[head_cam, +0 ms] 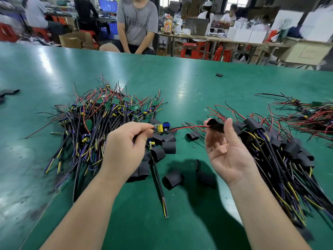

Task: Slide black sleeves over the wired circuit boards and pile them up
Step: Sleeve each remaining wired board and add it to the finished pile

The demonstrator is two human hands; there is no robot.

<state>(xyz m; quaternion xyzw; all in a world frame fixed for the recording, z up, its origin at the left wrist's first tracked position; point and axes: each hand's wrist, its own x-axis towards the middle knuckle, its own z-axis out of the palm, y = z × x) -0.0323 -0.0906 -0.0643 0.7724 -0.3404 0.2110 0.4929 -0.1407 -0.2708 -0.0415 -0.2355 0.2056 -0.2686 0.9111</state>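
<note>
- Pinching the circuit board (161,128) by one end above the tabletop (180,83), the left hand (126,147) holds it level; the right hand (225,150) pinches a black sleeve (217,126) at the tips of its red and black wires (189,127)
- The thin wires could buckle or miss the mouth if the thumb flattens it
- The board's tall parts may snag the sleeve's edge and bunch it short

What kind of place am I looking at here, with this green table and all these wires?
Most likely an electronics assembly workshop: a heap of wired circuit boards and loose black sleeves lie on the long green table, and other people sit at work benches among cartons behind.
</note>
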